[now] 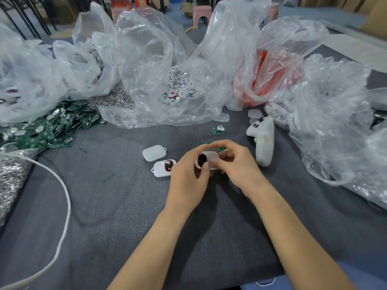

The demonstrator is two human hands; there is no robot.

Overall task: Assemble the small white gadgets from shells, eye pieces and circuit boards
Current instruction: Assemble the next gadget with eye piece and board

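White shell (pixel 212 156), black eye piece (pixel 202 160), green circuit boards (pixel 52 126), perhaps speckled grey table (pixel 125 206).

Soft, even overhead light; plastic bags (pixel 146 59) glare white (edges bow outward), faint shadows beneath the forearms.

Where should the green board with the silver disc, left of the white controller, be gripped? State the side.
Pinch the green board by two opposite edges, coming from above: it is thin and lies flat on the grey mat, with bare mat around it.
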